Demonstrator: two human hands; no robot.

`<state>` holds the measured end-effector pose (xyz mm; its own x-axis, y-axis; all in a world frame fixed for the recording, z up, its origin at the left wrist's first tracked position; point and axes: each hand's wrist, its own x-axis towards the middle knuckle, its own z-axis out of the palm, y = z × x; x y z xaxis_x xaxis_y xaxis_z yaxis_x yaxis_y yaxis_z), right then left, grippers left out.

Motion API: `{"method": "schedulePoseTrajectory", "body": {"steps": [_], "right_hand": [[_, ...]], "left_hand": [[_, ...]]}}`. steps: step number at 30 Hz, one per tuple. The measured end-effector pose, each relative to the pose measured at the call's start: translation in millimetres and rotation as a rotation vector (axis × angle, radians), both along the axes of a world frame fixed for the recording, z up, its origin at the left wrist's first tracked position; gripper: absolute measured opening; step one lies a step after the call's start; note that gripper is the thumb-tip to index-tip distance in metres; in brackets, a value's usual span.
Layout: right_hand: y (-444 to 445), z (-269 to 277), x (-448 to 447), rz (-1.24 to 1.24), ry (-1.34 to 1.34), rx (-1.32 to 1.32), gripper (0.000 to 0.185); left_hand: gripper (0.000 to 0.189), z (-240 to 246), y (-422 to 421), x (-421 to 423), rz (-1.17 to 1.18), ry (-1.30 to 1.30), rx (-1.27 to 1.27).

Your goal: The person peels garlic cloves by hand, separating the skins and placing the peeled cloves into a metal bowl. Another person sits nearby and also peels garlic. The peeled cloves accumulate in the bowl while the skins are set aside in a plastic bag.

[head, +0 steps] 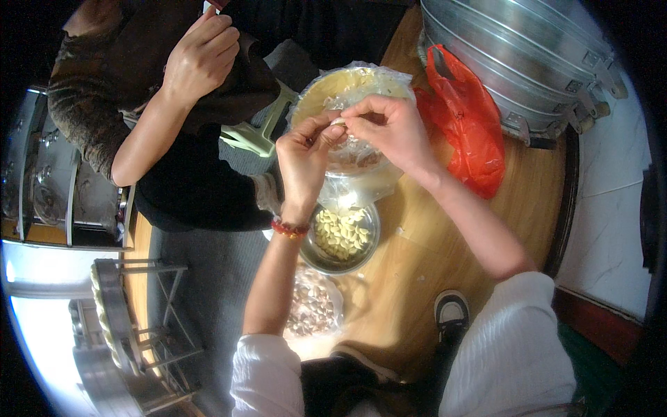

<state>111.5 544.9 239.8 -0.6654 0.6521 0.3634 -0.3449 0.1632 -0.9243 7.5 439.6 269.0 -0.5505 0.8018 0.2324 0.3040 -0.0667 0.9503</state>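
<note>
My left hand, with a red beaded bracelet at its wrist, pinches a small pale garlic clove between thumb and fingers. From the right, my right hand meets it, its thumb and index fingertips also on the clove. Both hands are over a large bowl lined with clear plastic, which holds papery skins or cloves, partly hidden. Below it, a metal bowl contains many peeled garlic cloves. Nearer to me, partly behind my left forearm, a clear plastic bag or container holds unpeeled-looking cloves.
Another person's hand is raised at the upper left, beside a light green stool. A red plastic bag lies by large stacked metal steamers. A metal rack stands at the lower left; a few skin scraps lie on the wooden floor.
</note>
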Motion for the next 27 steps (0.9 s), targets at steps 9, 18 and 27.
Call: {"method": "schedulePoseTrajectory", "body": {"steps": [9,18,27], "right_hand": [[3.8,14.5,7.4,-0.014,-0.146,0.116,0.012],[3.9,8.5,-0.1,-0.008,-0.157,-0.013,0.005],[-4.6,9.4,-2.3,-0.047,-0.212,-0.062,0.008]], "left_hand": [[0.016,-1.7,-2.0,8.4,0.065,0.089,0.06],[0.014,-2.9,-0.5,11.7,0.071,0.025,0.056],[0.012,-14.5,-2.5,9.2,0.087,-0.165,0.103]]}}
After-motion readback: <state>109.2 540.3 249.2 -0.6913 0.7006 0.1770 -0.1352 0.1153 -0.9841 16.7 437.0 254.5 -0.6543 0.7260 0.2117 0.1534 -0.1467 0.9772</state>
